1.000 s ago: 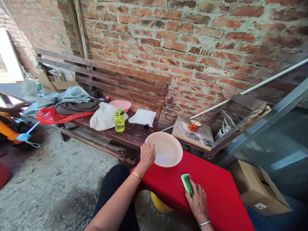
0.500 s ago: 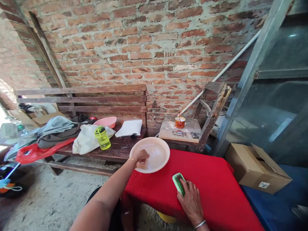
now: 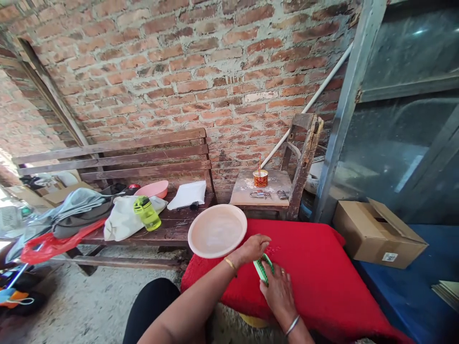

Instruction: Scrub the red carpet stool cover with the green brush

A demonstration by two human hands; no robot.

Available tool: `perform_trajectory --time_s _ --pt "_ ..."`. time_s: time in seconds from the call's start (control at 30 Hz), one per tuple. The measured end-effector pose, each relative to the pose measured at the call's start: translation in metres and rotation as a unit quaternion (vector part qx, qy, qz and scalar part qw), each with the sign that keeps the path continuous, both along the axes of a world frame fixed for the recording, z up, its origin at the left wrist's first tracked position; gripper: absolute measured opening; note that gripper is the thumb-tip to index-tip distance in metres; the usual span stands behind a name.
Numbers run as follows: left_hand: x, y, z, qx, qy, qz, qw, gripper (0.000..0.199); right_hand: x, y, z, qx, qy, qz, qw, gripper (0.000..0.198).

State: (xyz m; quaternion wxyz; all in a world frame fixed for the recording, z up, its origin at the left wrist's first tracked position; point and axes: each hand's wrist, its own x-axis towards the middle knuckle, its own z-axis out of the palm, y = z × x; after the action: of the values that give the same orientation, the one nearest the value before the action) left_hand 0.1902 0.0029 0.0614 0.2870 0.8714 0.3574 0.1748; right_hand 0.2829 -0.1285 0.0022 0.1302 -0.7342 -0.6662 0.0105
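My right hand (image 3: 279,289) is closed around a green and white scrub brush (image 3: 263,269) on the red cloth (image 3: 315,272). Just above the brush, my left hand (image 3: 253,248) is over the cloth with its fingers curled together; whatever they may hold is hidden. Small wet-looking specks dot the cloth beside the left fingertips. Behind the left wrist stands a pale pink basin (image 3: 217,231) with water in it, at the cloth's far left corner.
A wooden bench (image 3: 175,231) carries a yellow-green water bottle (image 3: 147,213), a white bag (image 3: 120,220) and a small pink basin (image 3: 154,189). Beyond the cloth, a wooden chair (image 3: 244,191) holds a red tin (image 3: 260,178) and padlocks. A cardboard box (image 3: 373,234) sits right.
My left hand has come out of the basin and moved right, to a place over the cloth beside the brush. My right hand still grips the brush. The view has shifted slightly.
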Motion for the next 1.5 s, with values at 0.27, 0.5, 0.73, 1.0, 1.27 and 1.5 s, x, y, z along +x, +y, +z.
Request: perform_trajectory --time_s 0.27,0.5,0.73,1.0,1.27,1.5 --pt "-0.123 -0.059 -0.068 0.144 0.161 0.067 0.974 0.045 0.12 -0.004 0.003 -0.013 -0.022 -0.219 0.975 0.048" --pt "-0.138 -0.068 -0.074 0.174 0.202 0.095 0.959 0.045 0.038 0.019 0.013 0.038 0.009 -0.058 0.998 0.043" --pt "-0.137 -0.067 -0.075 0.17 0.19 0.097 0.962 0.045 0.013 0.039 0.013 0.015 0.008 -0.019 1.0 0.047" --pt "-0.136 -0.066 -0.078 0.174 0.167 0.097 0.966 0.044 0.219 -0.028 0.005 -0.028 -0.003 -0.345 0.938 0.059" --pt "-0.135 -0.067 -0.074 0.178 0.17 0.1 0.964 0.043 0.129 -0.042 -0.003 0.127 0.099 -0.114 0.98 0.053" --pt "-0.136 -0.065 -0.073 0.191 0.181 0.093 0.96 0.042 0.008 -0.049 -0.004 0.08 0.007 0.048 0.996 0.052"
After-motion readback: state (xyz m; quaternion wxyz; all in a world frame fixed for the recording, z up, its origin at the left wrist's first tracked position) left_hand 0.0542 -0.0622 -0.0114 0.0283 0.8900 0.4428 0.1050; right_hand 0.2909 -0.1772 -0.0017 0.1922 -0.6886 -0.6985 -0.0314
